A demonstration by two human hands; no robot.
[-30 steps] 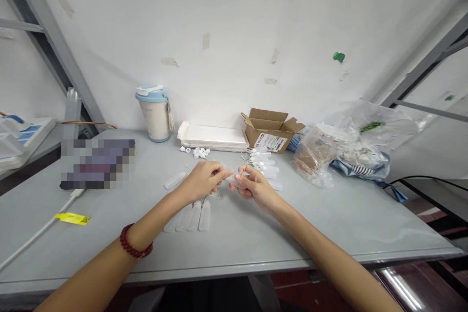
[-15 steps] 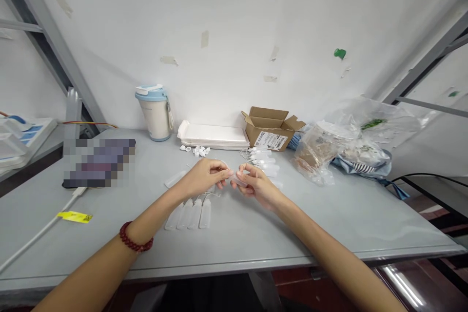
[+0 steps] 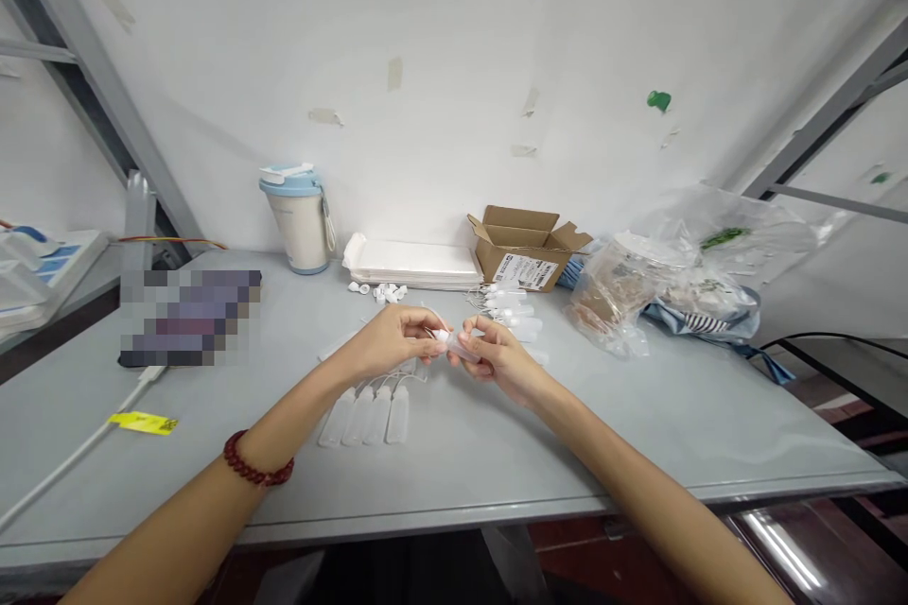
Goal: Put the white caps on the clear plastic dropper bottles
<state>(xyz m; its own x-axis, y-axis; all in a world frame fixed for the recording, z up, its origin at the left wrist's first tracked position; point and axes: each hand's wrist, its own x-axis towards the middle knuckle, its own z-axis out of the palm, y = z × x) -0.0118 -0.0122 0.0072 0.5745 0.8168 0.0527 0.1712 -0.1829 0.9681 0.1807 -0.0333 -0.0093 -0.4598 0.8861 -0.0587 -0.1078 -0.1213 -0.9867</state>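
While both hands [image 3: 387, 340] hold a bottle [image 3: 455, 344], the box label [image 3: 526, 272] blurs.

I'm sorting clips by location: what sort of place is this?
Probably a factory or workshop workstation: translucent plastic bottles lie in a row on the gray table, with small white caps and an open cardboard box behind.

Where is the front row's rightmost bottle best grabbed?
The rightmost bottle is probably best pinched at its lower body, coming from the near side: it lies flat, neck and thin cord at the far end, another bottle close on its left.
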